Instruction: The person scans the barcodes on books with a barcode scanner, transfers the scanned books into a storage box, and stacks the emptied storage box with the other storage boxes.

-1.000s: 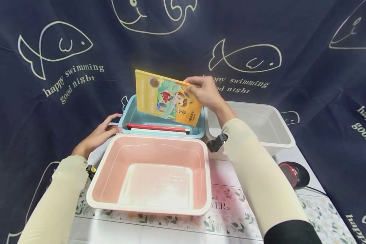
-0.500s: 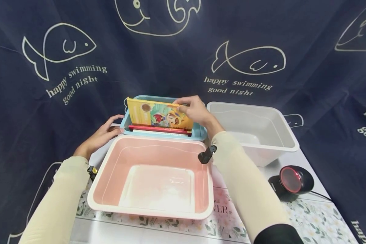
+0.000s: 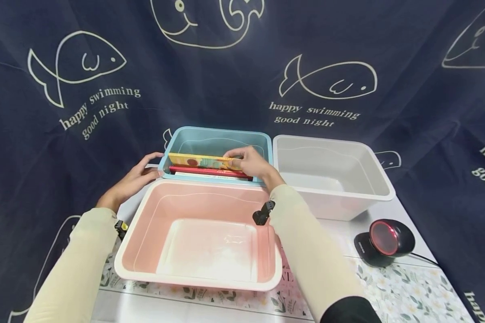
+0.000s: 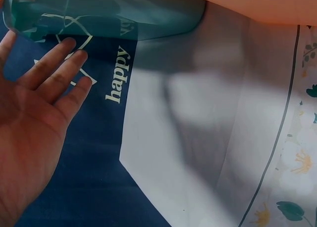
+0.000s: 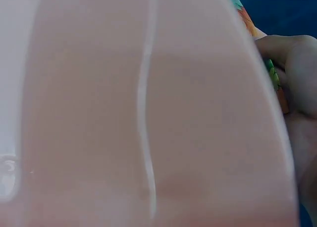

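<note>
My right hand pinches the top edge of a yellow picture book, which stands on edge, mostly down inside the blue bin. Just in front of it, a red book and a white-edged one stand along the near wall. My left hand is at the bin's left end with its fingertips at the rim. In the left wrist view, the fingers of that hand are spread and fairly straight below the bin's side. The pink bin's wall covers most of the right wrist view.
A pink bin stands in front of the blue one, beneath my right forearm. To the right is a grey-white bin. A black scanner-like device with a red light and a cable sits on the patterned tablecloth. Behind hangs a dark fish-print curtain.
My right hand has lowered the yellow book from above the blue bin down into it, and the book has gone from tilted to nearly level. The left hand has stayed at the rim.
</note>
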Demonstrator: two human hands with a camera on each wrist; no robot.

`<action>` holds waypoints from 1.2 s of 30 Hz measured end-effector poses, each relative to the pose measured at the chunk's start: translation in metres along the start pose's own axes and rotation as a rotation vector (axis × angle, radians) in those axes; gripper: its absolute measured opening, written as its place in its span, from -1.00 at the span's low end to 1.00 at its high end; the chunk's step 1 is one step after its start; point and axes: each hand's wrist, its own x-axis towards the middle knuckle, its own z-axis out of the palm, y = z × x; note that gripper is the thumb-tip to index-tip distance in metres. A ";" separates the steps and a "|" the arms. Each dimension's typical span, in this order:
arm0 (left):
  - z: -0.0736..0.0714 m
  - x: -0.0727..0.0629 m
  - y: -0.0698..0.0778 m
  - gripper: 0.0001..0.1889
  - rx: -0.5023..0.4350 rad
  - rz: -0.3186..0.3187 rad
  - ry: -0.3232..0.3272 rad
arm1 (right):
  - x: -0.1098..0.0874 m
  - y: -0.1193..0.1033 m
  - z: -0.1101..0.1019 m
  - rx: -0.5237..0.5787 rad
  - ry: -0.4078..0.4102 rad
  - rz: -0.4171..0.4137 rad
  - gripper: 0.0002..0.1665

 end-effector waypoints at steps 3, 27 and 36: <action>0.000 0.001 0.001 -0.29 -0.008 -0.002 0.000 | 0.001 0.002 0.003 -0.041 -0.037 0.014 -0.76; -0.009 -0.013 0.016 -0.30 0.115 0.072 0.000 | -0.010 -0.006 -0.002 0.026 0.003 0.039 -0.67; -0.004 -0.084 0.037 -0.40 0.209 0.321 0.145 | -0.085 -0.029 -0.027 0.133 0.093 -0.078 -0.66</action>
